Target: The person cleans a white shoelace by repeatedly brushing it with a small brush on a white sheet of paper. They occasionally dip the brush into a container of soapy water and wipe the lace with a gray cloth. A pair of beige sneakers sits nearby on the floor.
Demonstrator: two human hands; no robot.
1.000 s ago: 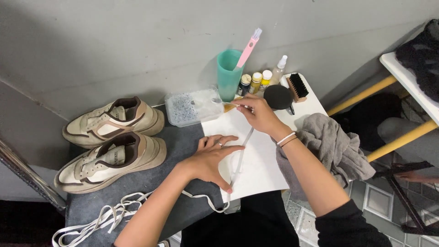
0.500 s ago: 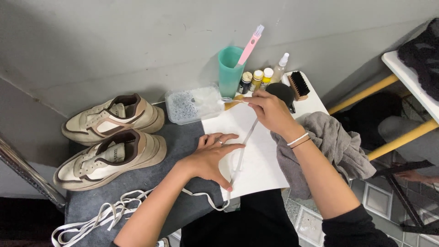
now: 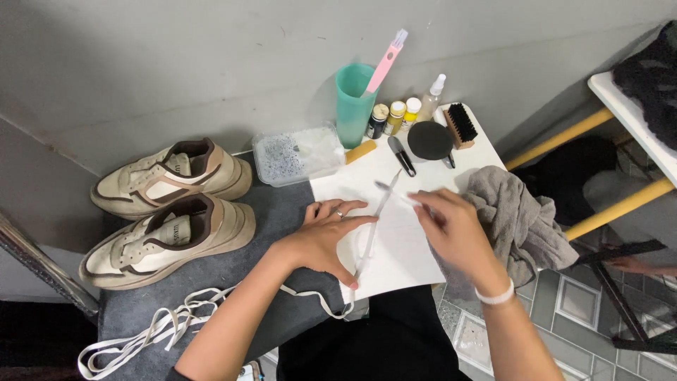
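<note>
While the grey wall and tiled floor framed the scene, the bench carried a pair of cream sneakers at its left and a white sheet at its right. Across that sheet a white shoelace lay stretched, its long axis running from near the body up and away. The left hand lay flat, fingers pinning the lace's near end; the right hand, blurred, hovered just right of the lace's far end beside a grey cloth, its grip impossible to tell.
</note>
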